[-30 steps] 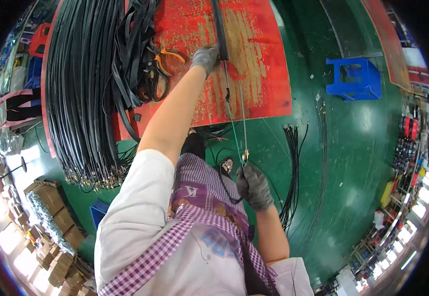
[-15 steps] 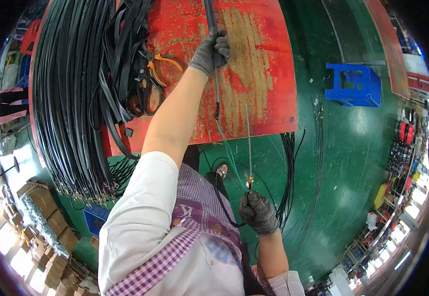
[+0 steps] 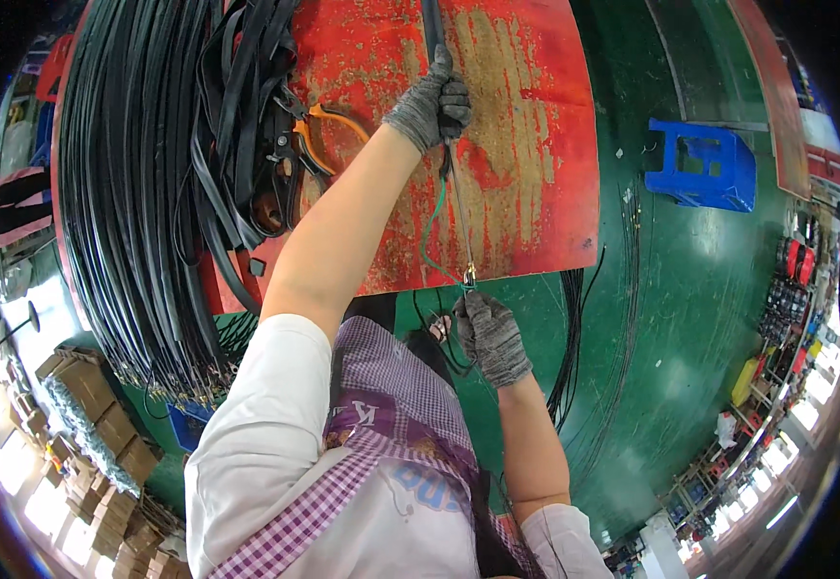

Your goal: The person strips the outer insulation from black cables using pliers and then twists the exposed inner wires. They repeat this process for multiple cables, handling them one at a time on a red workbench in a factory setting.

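Note:
My left hand (image 3: pixel 432 104), in a grey knit glove, is closed around a flat black sleeve (image 3: pixel 433 27) over the table. My gloved right hand (image 3: pixel 493 340) is closed just below a brass-coloured fitting (image 3: pixel 469 274) near the table's front edge. From that fitting a thin metal rod (image 3: pixel 461 212) runs up to the left hand, where its far tip is hidden. A slack green cord (image 3: pixel 431 232) bows between the sleeve's near end and the fitting. A black cable (image 3: pixel 459 367) loops beside the right hand; its join to the held end is hidden.
The worn red table (image 3: pixel 546 227) carries a thick bundle of black cables (image 3: pixel 126 174) at left and orange-handled cutters (image 3: pixel 319 145). More black cables (image 3: pixel 565 367) hang off its front edge. A blue plastic stool (image 3: pixel 700 166) stands on the green floor at right.
My right hand has moved forward and slightly left, bringing the rod's tip, earlier free in the air, up to my left hand. My left hand has shifted a little right with the sleeve.

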Demonstrator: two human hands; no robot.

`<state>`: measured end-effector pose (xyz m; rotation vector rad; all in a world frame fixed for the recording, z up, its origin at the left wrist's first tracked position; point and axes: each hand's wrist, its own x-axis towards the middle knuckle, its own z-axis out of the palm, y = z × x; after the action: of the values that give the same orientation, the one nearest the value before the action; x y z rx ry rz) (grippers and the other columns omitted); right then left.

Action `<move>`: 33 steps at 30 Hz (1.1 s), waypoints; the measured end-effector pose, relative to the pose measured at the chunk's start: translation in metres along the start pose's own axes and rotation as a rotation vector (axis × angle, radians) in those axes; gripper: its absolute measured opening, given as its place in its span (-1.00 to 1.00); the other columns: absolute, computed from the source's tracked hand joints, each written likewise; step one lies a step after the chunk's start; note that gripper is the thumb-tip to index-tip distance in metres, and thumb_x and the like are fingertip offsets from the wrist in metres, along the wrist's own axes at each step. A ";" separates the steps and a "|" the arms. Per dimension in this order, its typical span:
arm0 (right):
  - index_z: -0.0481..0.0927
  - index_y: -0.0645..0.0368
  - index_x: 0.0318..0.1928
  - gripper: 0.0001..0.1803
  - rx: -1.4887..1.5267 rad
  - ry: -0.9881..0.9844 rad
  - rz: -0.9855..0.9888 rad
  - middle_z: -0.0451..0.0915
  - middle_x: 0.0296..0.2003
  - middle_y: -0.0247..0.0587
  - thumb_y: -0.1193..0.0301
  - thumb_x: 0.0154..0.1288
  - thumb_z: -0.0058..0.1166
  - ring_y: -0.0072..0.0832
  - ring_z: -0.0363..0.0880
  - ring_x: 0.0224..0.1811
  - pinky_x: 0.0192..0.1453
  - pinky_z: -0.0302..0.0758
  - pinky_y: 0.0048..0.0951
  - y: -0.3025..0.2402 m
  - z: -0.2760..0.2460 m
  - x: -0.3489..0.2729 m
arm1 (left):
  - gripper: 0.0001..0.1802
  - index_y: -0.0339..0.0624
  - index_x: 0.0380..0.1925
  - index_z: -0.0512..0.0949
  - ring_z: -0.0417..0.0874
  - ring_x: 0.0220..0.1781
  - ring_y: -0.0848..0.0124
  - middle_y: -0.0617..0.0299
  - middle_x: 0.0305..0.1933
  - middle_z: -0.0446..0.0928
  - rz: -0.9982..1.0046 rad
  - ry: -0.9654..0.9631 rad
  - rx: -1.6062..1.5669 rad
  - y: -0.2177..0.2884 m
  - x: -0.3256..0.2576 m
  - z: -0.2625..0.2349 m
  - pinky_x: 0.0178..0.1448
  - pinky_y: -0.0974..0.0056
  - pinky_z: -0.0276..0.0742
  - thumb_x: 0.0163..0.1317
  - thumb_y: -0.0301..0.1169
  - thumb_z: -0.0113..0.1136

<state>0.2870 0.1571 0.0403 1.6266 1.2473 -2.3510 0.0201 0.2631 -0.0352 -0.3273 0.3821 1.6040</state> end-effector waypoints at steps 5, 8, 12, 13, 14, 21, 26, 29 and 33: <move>0.38 0.16 -0.47 -0.68 -0.796 0.124 -0.963 0.26 -0.76 -0.47 0.16 0.22 -0.19 -0.70 0.21 -0.76 -0.70 0.14 -0.65 0.030 -0.014 0.032 | -0.64 0.00 -0.70 0.23 0.09 -0.82 0.62 0.49 -0.80 0.11 0.010 -0.001 0.044 0.005 0.001 0.002 -0.76 0.51 0.10 0.07 -0.06 0.01; 0.39 0.21 -0.47 -0.67 -0.438 0.137 -0.552 0.31 -0.72 -0.41 0.19 0.22 -0.20 -0.65 0.27 -0.69 -0.60 0.22 -0.61 -0.006 0.004 0.011 | -0.63 0.00 -0.71 0.22 0.09 -0.82 0.62 0.49 -0.80 0.11 -0.004 0.030 -0.017 0.011 0.004 -0.003 -0.76 0.50 0.10 0.07 -0.05 0.01; 0.40 0.25 -0.47 -0.67 -0.568 0.048 -0.477 0.36 -0.67 -0.34 0.22 0.22 -0.22 -0.61 0.28 -0.64 -0.55 0.25 -0.55 0.000 -0.005 0.020 | -0.62 -0.01 -0.71 0.22 0.08 -0.83 0.61 0.48 -0.81 0.10 -0.020 0.055 0.020 0.008 0.000 0.006 -0.77 0.50 0.10 0.06 -0.04 0.01; 0.40 0.25 -0.46 -0.68 -0.587 0.082 -0.453 0.37 -0.66 -0.32 0.23 0.22 -0.22 -0.59 0.29 -0.64 -0.54 0.27 -0.54 -0.003 -0.003 0.019 | -0.61 0.00 -0.72 0.22 0.08 -0.83 0.61 0.49 -0.82 0.10 -0.014 0.068 0.020 0.008 0.000 0.007 -0.77 0.49 0.10 0.06 -0.03 0.01; 0.40 0.26 -0.45 -0.68 -0.605 0.116 -0.429 0.38 -0.65 -0.30 0.24 0.23 -0.23 -0.57 0.30 -0.63 -0.53 0.28 -0.53 -0.009 0.000 0.015 | -0.61 0.00 -0.73 0.22 0.08 -0.84 0.61 0.49 -0.83 0.09 -0.009 0.080 0.021 0.009 0.000 0.008 -0.78 0.49 0.10 0.06 -0.03 0.01; 0.38 0.29 -0.39 -0.73 -0.717 0.222 -0.368 0.41 -0.69 -0.07 0.32 0.24 -0.29 -0.23 0.43 -0.60 -0.55 0.33 -0.33 -0.025 0.011 -0.003 | -0.51 0.01 -0.86 0.13 0.09 -0.86 0.62 0.49 -0.86 0.05 -0.162 0.086 -0.026 0.022 -0.002 0.023 -0.78 0.50 0.09 -0.02 -0.01 0.07; 0.35 0.29 -0.34 -0.82 -0.940 0.244 -0.583 0.42 -0.56 -0.07 0.39 0.14 -0.14 -0.25 0.43 -0.52 -0.53 0.33 -0.28 -0.011 -0.001 0.004 | -0.48 0.00 -0.88 0.10 0.09 -0.87 0.62 0.49 -0.87 0.05 -0.217 0.106 -0.020 0.026 -0.006 0.036 -0.79 0.53 0.07 -0.04 -0.02 0.10; 0.39 0.31 -0.33 -0.78 -0.952 0.258 -0.719 0.46 -0.55 -0.11 0.37 0.19 -0.19 -0.30 0.45 -0.52 -0.46 0.35 -0.37 -0.006 -0.004 0.005 | -0.47 0.01 -0.89 0.09 0.09 -0.88 0.63 0.50 -0.88 0.04 -0.253 0.091 -0.019 0.030 -0.006 0.035 -0.79 0.54 0.07 -0.04 0.01 0.09; 0.41 0.33 -0.35 -0.74 -0.819 0.208 -0.572 0.48 -0.57 -0.14 0.35 0.23 -0.24 -0.36 0.45 -0.53 -0.43 0.36 -0.44 -0.020 0.004 -0.003 | -0.47 0.00 -0.89 0.11 0.09 -0.88 0.64 0.50 -0.88 0.06 -0.320 0.044 -0.022 0.035 -0.005 0.030 -0.79 0.54 0.08 -0.05 0.04 0.07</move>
<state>0.2763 0.1673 0.0552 1.3338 2.5283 -1.4499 -0.0136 0.2702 -0.0043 -0.4192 0.3276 1.2896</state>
